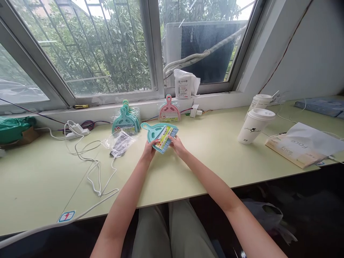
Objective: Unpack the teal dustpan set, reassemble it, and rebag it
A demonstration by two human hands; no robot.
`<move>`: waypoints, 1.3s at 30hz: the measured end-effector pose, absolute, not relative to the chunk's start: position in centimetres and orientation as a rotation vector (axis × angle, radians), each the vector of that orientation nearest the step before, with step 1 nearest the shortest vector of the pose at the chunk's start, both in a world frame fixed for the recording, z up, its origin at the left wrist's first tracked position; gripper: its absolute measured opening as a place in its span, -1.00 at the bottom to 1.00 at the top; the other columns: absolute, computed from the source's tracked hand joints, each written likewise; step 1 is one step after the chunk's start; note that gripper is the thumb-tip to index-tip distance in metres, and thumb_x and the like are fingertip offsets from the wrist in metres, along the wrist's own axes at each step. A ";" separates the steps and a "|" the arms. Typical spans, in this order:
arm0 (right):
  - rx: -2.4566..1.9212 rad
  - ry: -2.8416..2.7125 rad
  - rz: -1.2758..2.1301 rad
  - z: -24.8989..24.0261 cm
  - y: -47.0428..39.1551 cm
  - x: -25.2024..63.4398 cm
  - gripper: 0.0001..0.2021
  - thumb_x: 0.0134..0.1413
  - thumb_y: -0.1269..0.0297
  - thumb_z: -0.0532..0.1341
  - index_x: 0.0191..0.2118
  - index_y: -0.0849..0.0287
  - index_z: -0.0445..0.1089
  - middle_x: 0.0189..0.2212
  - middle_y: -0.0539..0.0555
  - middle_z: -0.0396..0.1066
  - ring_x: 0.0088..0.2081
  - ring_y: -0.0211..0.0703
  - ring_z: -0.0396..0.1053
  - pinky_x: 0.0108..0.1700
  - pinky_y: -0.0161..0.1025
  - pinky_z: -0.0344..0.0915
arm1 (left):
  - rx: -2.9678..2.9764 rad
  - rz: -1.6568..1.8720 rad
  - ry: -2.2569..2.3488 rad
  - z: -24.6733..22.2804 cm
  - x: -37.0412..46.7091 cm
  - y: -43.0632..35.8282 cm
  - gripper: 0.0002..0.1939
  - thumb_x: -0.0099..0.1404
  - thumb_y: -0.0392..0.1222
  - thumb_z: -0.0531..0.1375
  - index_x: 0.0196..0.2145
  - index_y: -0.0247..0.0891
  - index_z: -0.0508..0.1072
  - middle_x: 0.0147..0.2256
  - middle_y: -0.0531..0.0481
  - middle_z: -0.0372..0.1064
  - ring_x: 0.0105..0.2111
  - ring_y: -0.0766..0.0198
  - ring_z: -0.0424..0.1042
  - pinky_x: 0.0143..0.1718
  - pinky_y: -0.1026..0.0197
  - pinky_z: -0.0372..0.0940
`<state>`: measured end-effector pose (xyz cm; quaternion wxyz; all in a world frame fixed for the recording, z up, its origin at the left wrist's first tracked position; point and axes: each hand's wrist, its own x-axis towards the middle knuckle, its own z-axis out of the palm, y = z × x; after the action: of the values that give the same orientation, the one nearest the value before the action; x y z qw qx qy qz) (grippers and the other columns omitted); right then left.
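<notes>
Pale yellow-green tabletop, head view: below a grey metal-framed window, leafy green foliage outside.
Flat turquoise plastic dustpan-and-brush set: held above or on the front middle of the tabletop, cannot tell which; looped handle pointing left, yellow-and-white printed card facing up.
Left bare hand: closed on the set's lower left edge, thumb over the front, other fingers mostly hidden.
Right bare hand: gripping the right side, one fingertip over the card, others partly hidden.
Forearms: both reaching forward, converging on the set; right one on a longer diagonal.
Handling, judged: best supported at both edges, with even, light pressure to avoid bending the card; fingertips better off the print for a clear view.
Upright turquoise sets in clear wrap: grouped behind, left of the pink plastic dustpan set.
White paper cups with lids: well apart, to the right.
</notes>
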<state>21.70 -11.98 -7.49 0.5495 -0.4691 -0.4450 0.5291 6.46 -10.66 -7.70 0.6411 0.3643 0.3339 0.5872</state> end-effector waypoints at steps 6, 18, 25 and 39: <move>-0.905 -0.853 1.541 -7.8 -11.7 21.9 -0.85 0.12 0.36 0.22 -0.17 0.24 0.37 -0.17 0.16 0.51 -0.20 -0.12 0.51 -0.02 -0.08 0.44 | 0.902 1.250 0.738 -8.0 5.9 -10.4 -0.56 -0.08 -0.38 0.33 -0.17 -0.29 0.43 -0.16 -0.16 0.47 -0.07 -0.06 0.45 -0.03 0.01 0.39; -0.828 -0.885 1.580 -7.7 -11.8 21.9 -0.88 0.09 0.44 0.24 -0.21 0.25 0.39 -0.20 0.14 0.53 -0.24 -0.14 0.52 -0.04 -0.08 0.47 | 1.004 1.220 0.708 -7.8 4.8 -10.4 -0.53 -0.07 -0.39 0.36 -0.14 -0.30 0.44 -0.14 -0.16 0.46 -0.05 -0.06 0.44 -0.02 0.01 0.37; -0.775 -0.853 1.588 -8.2 -11.3 22.0 -0.89 0.05 0.45 0.30 -0.26 0.25 0.42 -0.25 0.14 0.54 -0.21 -0.09 0.52 -0.06 -0.08 0.48 | 1.135 1.166 0.691 -7.0 4.0 -10.7 -0.47 -0.03 -0.30 0.39 -0.06 -0.28 0.43 -0.08 -0.19 0.44 -0.06 0.00 0.43 -0.02 0.05 0.32; -0.803 -0.786 1.530 -7.5 -11.1 23.0 -0.86 0.04 0.48 0.27 -0.24 0.23 0.40 -0.24 0.11 0.54 -0.20 -0.12 0.51 -0.04 -0.11 0.47 | 1.588 1.290 1.596 -8.9 -0.5 -8.0 -0.96 0.04 -0.26 0.29 -0.46 -0.22 0.51 -0.09 -0.23 0.39 0.16 -0.15 0.16 0.21 -0.12 -0.08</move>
<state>22.99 -11.10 -7.47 0.5825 -0.3440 -0.3367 0.6550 -0.52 -7.98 -8.90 0.2702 0.5892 0.5922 0.4786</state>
